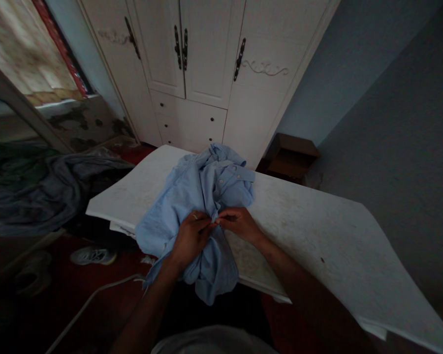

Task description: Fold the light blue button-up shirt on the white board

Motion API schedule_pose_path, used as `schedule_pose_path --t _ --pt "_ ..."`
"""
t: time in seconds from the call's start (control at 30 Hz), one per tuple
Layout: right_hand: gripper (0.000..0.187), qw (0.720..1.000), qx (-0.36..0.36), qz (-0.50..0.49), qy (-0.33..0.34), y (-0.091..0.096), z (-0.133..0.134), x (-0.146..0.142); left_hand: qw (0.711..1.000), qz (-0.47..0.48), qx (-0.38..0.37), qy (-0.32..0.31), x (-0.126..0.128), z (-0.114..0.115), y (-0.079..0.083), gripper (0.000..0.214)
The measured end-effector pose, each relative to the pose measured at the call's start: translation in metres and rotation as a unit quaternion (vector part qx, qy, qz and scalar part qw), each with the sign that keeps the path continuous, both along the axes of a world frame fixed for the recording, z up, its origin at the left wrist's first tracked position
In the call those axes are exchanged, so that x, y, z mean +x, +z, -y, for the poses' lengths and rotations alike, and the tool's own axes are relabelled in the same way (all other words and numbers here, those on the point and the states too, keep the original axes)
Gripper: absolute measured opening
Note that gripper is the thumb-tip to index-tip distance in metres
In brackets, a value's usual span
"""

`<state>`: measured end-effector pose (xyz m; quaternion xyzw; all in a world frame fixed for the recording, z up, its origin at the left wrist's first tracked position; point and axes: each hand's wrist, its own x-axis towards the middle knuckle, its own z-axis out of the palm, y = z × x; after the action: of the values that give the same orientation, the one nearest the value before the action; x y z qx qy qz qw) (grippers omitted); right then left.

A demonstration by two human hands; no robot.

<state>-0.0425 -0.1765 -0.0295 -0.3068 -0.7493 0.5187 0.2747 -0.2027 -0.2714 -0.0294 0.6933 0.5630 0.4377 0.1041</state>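
1. Shirt (192, 182) – light blue, one, crumpled. Lies across the near-left part of the table, its lower folds hanging over the near edge. Pale buttons (238, 176) show on a flap at its upper right.
2. Left hand (192, 235) – fingertips drawn together, pinching a fold of the shirt near its middle. A ring (195, 217) on one finger. Forearm reaches in from the bottom, over the shirt's left side.
3. Right hand (240, 223) – thumb and fingers closed on the same fold, fingertips meeting those of the left hand. Whether a button lies between them cannot be told. Forearm crosses the near edge of the table.
4. Table (317, 226) – white top, marked and stained, with a small dark spot right of the right forearm.
5. Wardrobe (203, 64) – pale, beyond the table; dark handles, scroll ornament on the outer doors, drawers low in the middle.
6. Box (297, 145) – brown, open-fronted, on the floor right of the wardrobe, against the wall.
7. Curtain (25, 49) – light, patterned, upper left.
8. Pile of cloth (33, 191) – grey and green, left of the table.
9. Shoe (93, 255) – light-coloured, on the red floor below the pile.
10. Cord (84, 305) – white, lower left, running up towards the shirt.
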Motion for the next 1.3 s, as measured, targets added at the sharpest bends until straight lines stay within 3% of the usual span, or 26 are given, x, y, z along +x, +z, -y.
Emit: schedule_pose_path --t 0.23,0.4,0.53,0.67,0.77,0.9,0.97,1.03,1.1,1.2,1.3 --pt "0.021 1.000 -0.019 -0.008 -0.022 0.004 0.003 -0.005 0.998 0.062 0.017 -0.009 -0.003 -0.001 0.000 0.015" --pt "0.025 0.993 -0.105 -0.043 -0.019 0.007 0.004 -0.011 0.989 0.148 -0.007 0.011 0.000 -0.001 0.009 0.016" --pt "0.029 0.981 -0.175 -0.080 0.022 0.013 0.001 -0.004 0.976 0.212 -0.023 0.042 0.000 0.003 0.014 0.020" --pt "0.022 0.963 -0.239 -0.057 0.112 0.025 -0.009 0.019 0.944 0.295 -0.036 0.143 -0.016 0.014 0.016 0.026" --pt "0.017 0.955 -0.236 0.016 0.178 0.033 -0.017 0.036 0.953 0.241 -0.046 0.179 -0.034 0.024 0.024 0.030" --pt "0.026 0.959 -0.212 0.060 0.179 0.038 -0.021 0.043 0.986 0.038 -0.111 0.121 -0.046 0.030 0.041 0.032" --pt "0.032 0.960 -0.201 0.070 0.182 0.038 -0.020 0.041 0.980 -0.026 -0.145 0.135 -0.043 0.027 0.052 0.035" --pt "0.038 0.965 -0.182 0.075 0.175 0.037 -0.018 0.037 0.974 -0.058 -0.128 0.180 -0.036 0.019 0.062 0.041" --pt "0.044 0.974 -0.154 0.069 0.149 0.036 -0.016 0.034 0.974 -0.075 -0.103 0.185 -0.029 0.006 0.068 0.044" --pt "0.051 0.991 -0.095 0.057 0.072 0.033 -0.015 0.028 0.984 -0.059 -0.144 0.089 -0.025 -0.020 0.067 0.033" --pt "0.050 0.999 -0.033 0.041 -0.002 0.031 -0.014 0.020 0.980 -0.007 -0.198 0.005 -0.027 -0.043 0.056 0.029"
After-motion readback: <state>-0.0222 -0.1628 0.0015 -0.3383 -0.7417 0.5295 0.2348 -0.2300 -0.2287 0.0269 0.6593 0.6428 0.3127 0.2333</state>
